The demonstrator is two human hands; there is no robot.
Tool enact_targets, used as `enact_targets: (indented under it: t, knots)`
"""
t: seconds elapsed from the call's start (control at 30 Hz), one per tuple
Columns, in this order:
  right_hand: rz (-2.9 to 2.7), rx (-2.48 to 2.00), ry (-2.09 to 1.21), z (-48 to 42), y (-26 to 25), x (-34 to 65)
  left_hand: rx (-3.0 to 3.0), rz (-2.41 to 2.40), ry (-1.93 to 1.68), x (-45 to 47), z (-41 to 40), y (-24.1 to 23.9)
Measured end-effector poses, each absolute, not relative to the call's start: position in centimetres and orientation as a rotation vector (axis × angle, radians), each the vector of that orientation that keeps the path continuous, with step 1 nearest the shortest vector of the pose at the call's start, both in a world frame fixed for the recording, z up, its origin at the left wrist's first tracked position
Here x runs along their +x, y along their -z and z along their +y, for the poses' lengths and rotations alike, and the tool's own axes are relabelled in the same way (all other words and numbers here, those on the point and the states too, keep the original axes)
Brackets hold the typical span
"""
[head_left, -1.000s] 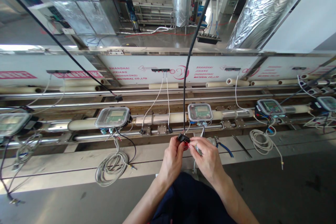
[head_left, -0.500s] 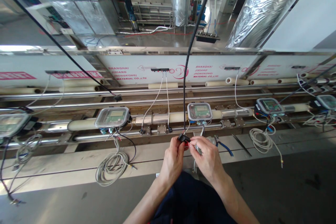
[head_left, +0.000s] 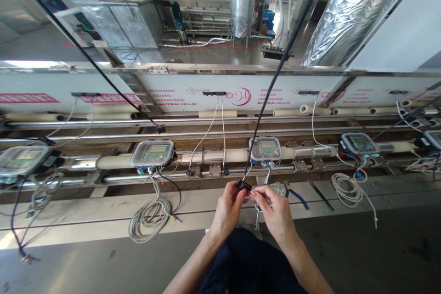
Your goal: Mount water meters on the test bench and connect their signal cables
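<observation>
My left hand (head_left: pixel 228 207) is closed on a small black connector (head_left: pixel 243 185) at the end of a hanging black cable (head_left: pixel 267 105). Close against it, my right hand (head_left: pixel 273 206) pinches what look like thin wires, partly hidden by the fingertips. A bit of red shows between the two hands. Just beyond them sits a clear-lidded meter box (head_left: pixel 265 149) with a green circuit board inside. Blue-handled pliers (head_left: pixel 296 196) and a slim dark tool (head_left: pixel 320 195) lie on the metal ledge to the right of my right hand.
More meter boxes (head_left: pixel 152 153) are mounted along the steel pipes. Coiled grey cables (head_left: pixel 150 218) rest on the metal ledge (head_left: pixel 200 213). Another black cable (head_left: pixel 86 55) hangs at left. Behind the rails stands a white panel (head_left: pixel 179 85) with black terminal strips (head_left: pixel 214 93).
The view has shifted slightly, so the scene sits a little further right. My right hand's fingers have drawn slightly away from the connector. The hanging cable slants more to the right.
</observation>
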State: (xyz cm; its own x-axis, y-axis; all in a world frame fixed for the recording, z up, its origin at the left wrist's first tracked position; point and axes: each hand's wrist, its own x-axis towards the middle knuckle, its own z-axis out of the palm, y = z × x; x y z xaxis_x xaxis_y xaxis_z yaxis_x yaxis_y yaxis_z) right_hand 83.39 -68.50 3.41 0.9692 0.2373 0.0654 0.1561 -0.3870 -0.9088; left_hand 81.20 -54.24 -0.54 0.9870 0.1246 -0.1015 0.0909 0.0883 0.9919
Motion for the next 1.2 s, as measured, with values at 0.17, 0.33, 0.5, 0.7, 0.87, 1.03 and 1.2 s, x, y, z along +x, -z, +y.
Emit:
enact_targets:
  t: [0.17,0.33,0.5,0.7,0.87,1.03,1.2]
  knots:
    - [-0.219,-1.843,-0.253,-68.8,-2.5,83.5,1.881,0.308,-0.304,83.8,-51.2,4.3]
    - [-0.287,-1.857,-0.28,-68.7,-2.7,83.7,2.059,0.278,-0.326,87.2,-49.2,7.8]
    - [-0.219,-1.743,-0.316,-68.2,-3.2,84.0,2.02,0.28,-0.33,87.3,-48.6,8.0]
    - [-0.366,-1.921,-0.143,-68.0,-3.0,84.9,1.86,0.308,-0.323,85.7,-47.6,4.4]
    - [-0.522,-1.95,-0.108,-67.3,-3.8,85.4,1.557,0.352,-0.265,85.5,-48.1,0.5]
    - [-0.51,-1.864,-0.3,-66.6,-4.8,85.8,1.293,0.334,-0.152,85.1,-48.8,-2.2]
    - [-0.485,-1.751,-0.445,-66.2,-4.6,86.6,1.233,0.316,-0.142,84.8,-48.8,-3.4]
